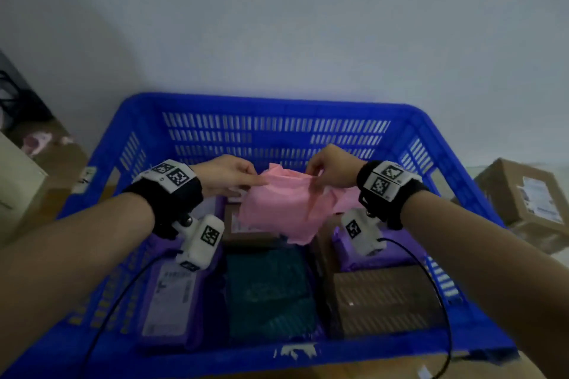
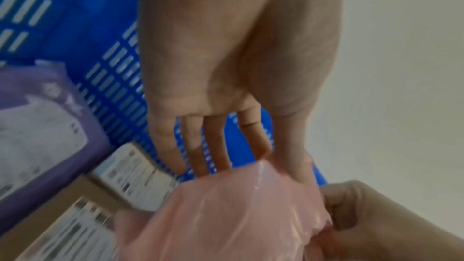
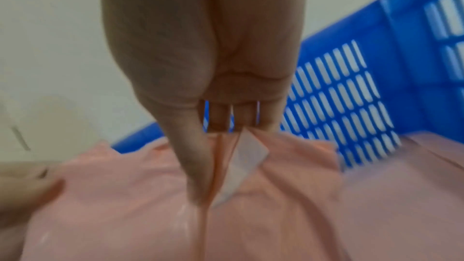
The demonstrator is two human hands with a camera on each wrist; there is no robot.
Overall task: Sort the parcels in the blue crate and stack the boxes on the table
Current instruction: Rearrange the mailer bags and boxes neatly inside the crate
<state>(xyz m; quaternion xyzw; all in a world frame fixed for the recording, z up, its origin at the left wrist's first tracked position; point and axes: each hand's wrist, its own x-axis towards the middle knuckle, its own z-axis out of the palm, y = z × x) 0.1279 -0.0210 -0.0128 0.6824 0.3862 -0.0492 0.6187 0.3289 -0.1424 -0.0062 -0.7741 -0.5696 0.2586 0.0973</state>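
Observation:
A pink plastic mailer bag [image 1: 277, 209] hangs above the middle of the blue crate [image 1: 277, 108], held up by both hands. My left hand [image 1: 234, 174] pinches its upper left edge between thumb and forefinger [image 2: 296, 162]. My right hand [image 1: 326, 171] pinches its upper right edge, thumb [image 3: 198, 166] pressed on a fold beside a white strip [image 3: 243, 168]. Under the bag lie a purple parcel [image 1: 172, 295] at left, a teal parcel [image 1: 271, 289] in the middle, a brown box [image 1: 381, 298] at right and another brown box [image 1: 246, 224] further back.
The crate's slotted walls [image 1: 277, 135] rise around both hands. A taped cardboard box with a label [image 1: 529, 197] sits outside the crate at right. Boxes and clutter [image 1: 37, 144] stand at left. A pale wall is behind.

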